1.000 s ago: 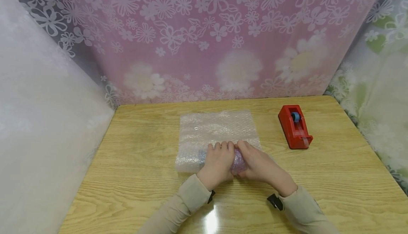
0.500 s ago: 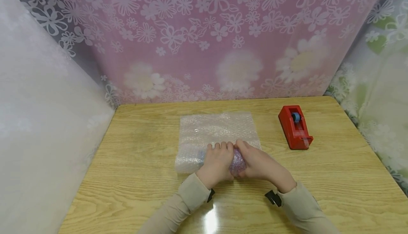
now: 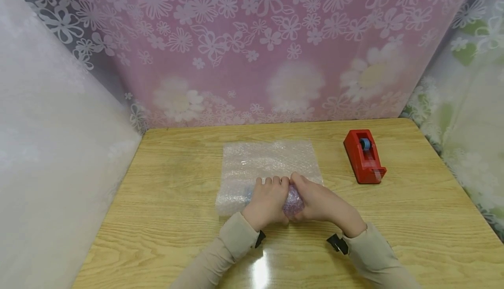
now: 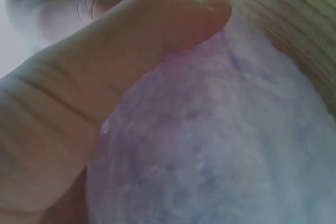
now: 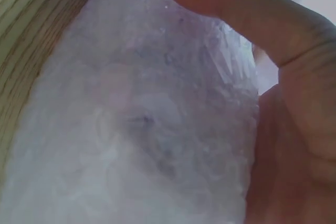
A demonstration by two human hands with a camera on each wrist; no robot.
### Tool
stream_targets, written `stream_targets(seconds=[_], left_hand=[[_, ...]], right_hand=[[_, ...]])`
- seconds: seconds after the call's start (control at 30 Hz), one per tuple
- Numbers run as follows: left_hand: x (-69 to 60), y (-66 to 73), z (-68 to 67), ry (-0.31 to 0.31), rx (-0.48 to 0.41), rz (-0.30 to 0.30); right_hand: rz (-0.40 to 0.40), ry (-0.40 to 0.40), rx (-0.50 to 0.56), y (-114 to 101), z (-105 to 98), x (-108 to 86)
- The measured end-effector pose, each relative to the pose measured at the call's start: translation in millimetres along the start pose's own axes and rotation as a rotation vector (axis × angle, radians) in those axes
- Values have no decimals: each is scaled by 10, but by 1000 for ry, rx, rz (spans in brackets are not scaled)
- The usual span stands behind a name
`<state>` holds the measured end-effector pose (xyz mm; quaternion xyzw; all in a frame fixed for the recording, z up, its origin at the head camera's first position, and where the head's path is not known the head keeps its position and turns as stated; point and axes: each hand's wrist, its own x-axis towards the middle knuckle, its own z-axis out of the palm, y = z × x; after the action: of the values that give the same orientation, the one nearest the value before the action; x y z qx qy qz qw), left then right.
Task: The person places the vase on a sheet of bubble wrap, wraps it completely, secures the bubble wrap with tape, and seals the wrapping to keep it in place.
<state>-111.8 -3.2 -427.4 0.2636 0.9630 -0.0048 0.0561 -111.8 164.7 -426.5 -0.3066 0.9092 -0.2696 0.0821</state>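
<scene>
At the far left a pale cloth [image 3: 59, 149] hangs beside the wooden table [image 3: 165, 210]. Right of it, near the middle, a sheet of bubble wrap [image 3: 271, 160] lies spread on the tabletop, its far part flat and its near edge taken up around a rounded bundle [image 3: 293, 202]. The bundle sits at the near side of the sheet, bluish toward its left and purple at its right end; what is inside cannot be made out through the film.

The left hand [image 3: 269, 199] comes first along it, palm down, fingers curled over the top and thumb laid along the near side, as the left wrist view shows. The right hand [image 3: 316, 199] grasps the right end, thumb and fingers closed around it.

The bundle looks light enough for one hand, though its weight is a guess. The outer layer should be soft and springy, easily dented and a little slippery, over something probably firmer and perhaps breakable. Broad, gentle pressure near both ends would suit it, with the thumbs low on the near side to stop the film from springing loose; a hard squeeze could pop bubbles.

Farther right, well apart from the hands, stands a red tape dispenser [image 3: 363, 157].
</scene>
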Motion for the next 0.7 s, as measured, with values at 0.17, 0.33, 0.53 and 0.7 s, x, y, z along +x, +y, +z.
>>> stream_targets(seconds=[0.17, 0.33, 0.53, 0.7], left_hand=[[16, -30, -11, -26, -25, 9], [49, -54, -28, -70, -48, 4], [89, -93, -31, -100, -90, -3], [109, -133, -32, -103, -119, 6]], right_hand=[[55, -6, -42, -40, 6, -15], [57, 74, -234, -127, 69, -51], [28, 223, -418, -265, 187, -131], [32, 260, -484, -342, 289, -204]])
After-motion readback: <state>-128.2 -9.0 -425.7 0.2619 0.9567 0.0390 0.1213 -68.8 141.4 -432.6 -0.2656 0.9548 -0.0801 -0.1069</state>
